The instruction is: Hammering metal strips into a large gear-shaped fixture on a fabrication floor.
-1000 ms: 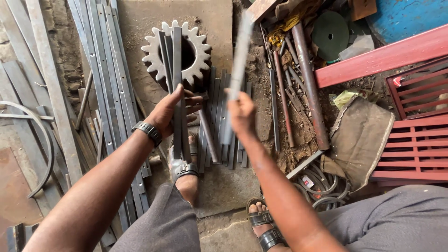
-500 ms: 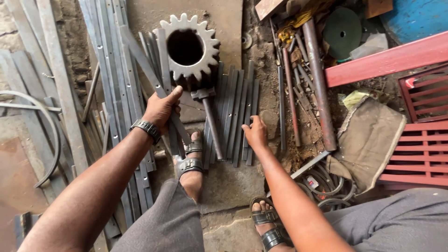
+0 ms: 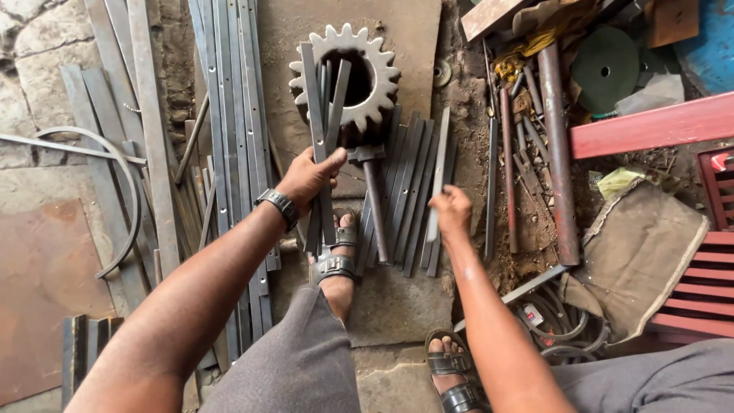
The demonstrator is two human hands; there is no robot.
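left grip [image 3: 307, 177] closed around a bundle of flat bars [image 3: 319, 115] at frame centre, pointing up over the gear [image 3: 375, 80]; right grip [image 3: 451, 210] clasps one bar [image 3: 439, 172], long axis upright.

Single head-worn view, aimed steeply down from above at the floor [image 3: 397, 306], close to both forearms; hands mid-frame, toothed gear [image 3: 345, 76] toward 12 o'clock, sandalled feet [image 3: 336, 264] toward 6 o'clock.
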